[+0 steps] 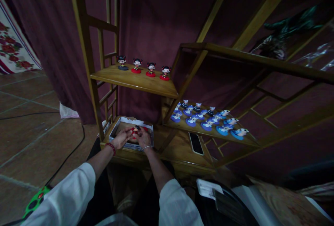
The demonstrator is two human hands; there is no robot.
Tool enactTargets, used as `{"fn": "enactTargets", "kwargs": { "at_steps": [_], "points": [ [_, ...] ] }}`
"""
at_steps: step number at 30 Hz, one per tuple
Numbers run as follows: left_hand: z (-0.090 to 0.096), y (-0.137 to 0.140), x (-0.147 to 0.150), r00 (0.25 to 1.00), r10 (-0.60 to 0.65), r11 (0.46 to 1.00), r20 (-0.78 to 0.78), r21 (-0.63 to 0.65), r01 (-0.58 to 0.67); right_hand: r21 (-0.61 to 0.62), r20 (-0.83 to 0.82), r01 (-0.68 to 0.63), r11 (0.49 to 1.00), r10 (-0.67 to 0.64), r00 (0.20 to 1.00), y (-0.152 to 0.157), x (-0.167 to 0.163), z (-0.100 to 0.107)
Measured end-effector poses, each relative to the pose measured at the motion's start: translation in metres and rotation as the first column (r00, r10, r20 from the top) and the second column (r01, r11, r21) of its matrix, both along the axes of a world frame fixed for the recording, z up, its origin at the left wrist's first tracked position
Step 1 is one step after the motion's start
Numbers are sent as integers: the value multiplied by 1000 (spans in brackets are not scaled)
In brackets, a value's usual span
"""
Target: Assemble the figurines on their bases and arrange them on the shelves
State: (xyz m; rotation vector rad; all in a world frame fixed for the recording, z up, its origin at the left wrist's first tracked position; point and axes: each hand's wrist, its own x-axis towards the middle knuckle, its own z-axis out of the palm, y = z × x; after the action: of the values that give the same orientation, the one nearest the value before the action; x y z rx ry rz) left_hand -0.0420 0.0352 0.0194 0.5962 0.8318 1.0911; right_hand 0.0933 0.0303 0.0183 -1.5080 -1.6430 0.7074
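Between my two hands is a small red figurine (135, 130) with black hair, held over an open cardboard box (118, 125). My left hand (123, 138), below a red beaded bracelet, grips it from the left with closed fingers. From the right, my right hand (144, 138) closes on the same figurine; a thin bracelet circles that wrist. More red lies in the box beside my right hand, but I cannot make out what it is. On the shelf above, several similar black-haired figurines (151, 69) stand in a row on red or dark round bases.
A lower right shelf (247, 140) bears several blue, purple and black figurines (208, 124). A phone (196, 143) lies on the bottom board. Wooden posts (87, 45) frame the unit. A black cable (68, 154) runs over the tiled floor at left, near a green object (36, 200).
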Motion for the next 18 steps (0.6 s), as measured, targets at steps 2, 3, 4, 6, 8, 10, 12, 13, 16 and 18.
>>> {"fn": "enactTargets", "kwargs": {
  "at_steps": [2,3,4,6,8,10,12,13,16,18],
  "points": [
    [1,-2,-1,1000,2,1000,22,13,-3,-15,-18,13,1000,-13,1000,-1,0,-1],
    [2,-3,-1,1000,-1,1000,30,19,0,-21,-27,19,1000,-19,999,-2,0,-1],
    [3,-4,-1,999,-5,1000,34,25,4,-23,-35,19,1000,-19,999,-2,0,-2],
    [6,-6,-2,999,-9,999,31,34,8,-11,-57,6,1000,-7,998,-3,0,-2],
    [9,-9,-2,1000,-9,999,24,39,8,2,-77,-17,1000,17,997,-5,-1,0],
    [12,-12,-3,1000,-10,999,19,47,9,4,-90,-31,1000,31,995,-6,-1,3],
    [15,-14,-4,1000,-12,998,14,56,12,2,-98,-41,999,41,994,-9,-1,6],
    [16,-15,-5,1000,-15,998,11,60,14,3,-105,-44,999,44,994,-10,-2,8],
    [19,-18,-7,1000,-25,997,-3,71,25,18,-132,-60,998,62,989,-13,-3,12],
    [21,-19,-7,999,-32,996,-13,85,33,29,-152,-72,997,75,986,-14,-3,13]
  ]
}}
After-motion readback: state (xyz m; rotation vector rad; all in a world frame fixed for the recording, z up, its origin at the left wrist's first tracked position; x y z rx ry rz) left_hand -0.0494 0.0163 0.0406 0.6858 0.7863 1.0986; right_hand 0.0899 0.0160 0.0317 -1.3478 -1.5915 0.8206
